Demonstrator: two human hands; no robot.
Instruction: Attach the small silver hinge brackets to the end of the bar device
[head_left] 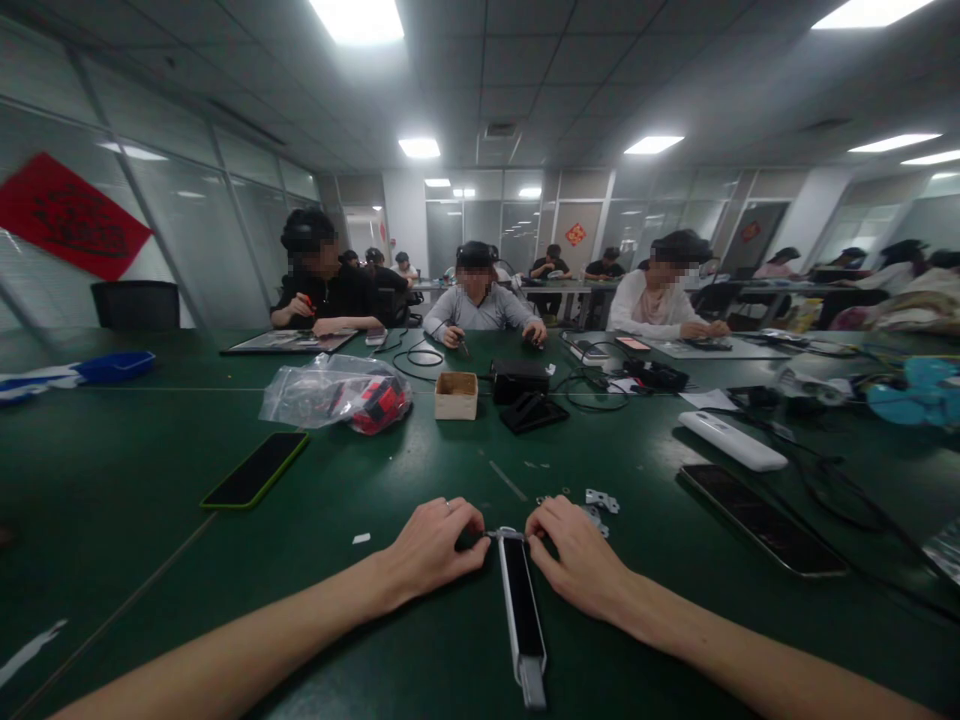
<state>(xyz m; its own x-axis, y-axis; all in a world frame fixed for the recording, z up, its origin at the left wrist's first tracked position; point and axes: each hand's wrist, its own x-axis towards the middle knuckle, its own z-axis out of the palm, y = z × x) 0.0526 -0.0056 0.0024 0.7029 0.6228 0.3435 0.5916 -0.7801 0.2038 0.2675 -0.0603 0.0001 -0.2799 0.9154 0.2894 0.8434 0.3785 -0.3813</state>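
Observation:
A long, narrow device with a black face and pale metal edges point(521, 600) lies on the green table between my hands, a grey tab point(532, 683) at its near end. My left hand point(435, 542) is closed in a pinch at the left of its far end, where a thin piece shows by the fingertips. On the opposite side, my right hand point(577, 550) also has its fingers pinched together against that end. What exactly the fingertips grip is too small to tell. Small silver metal brackets point(602, 500) lie just beyond my right hand, partly hidden by it.
A green-edged phone point(255, 470) lies left; a dark phone point(761, 520) and a white case-like object point(731, 441) lie right. Farther back are a plastic bag with red contents point(337, 392), a small open box point(456, 396) and black cables. Several people sit across the table.

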